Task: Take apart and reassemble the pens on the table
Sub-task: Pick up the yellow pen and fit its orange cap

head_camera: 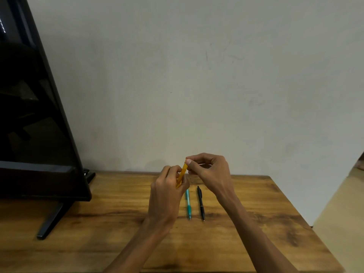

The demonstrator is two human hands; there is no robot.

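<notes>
Above the brown wooden desk (246,223), the left hand (167,196) grips the slim yellow plastic pen (181,175) while the right hand (209,170) fingers (188,161) pinch its far end, probably starting disassembly; next, a pull or twist seems needed.

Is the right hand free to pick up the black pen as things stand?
Probably not yet: the right hand pinches the top of the yellow pen, which the left hand also holds. The black pen lies uncovered on the table just below it.

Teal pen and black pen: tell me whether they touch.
Apart. The head view shows bare wood between the teal pen and the black pen along their whole length.
</notes>
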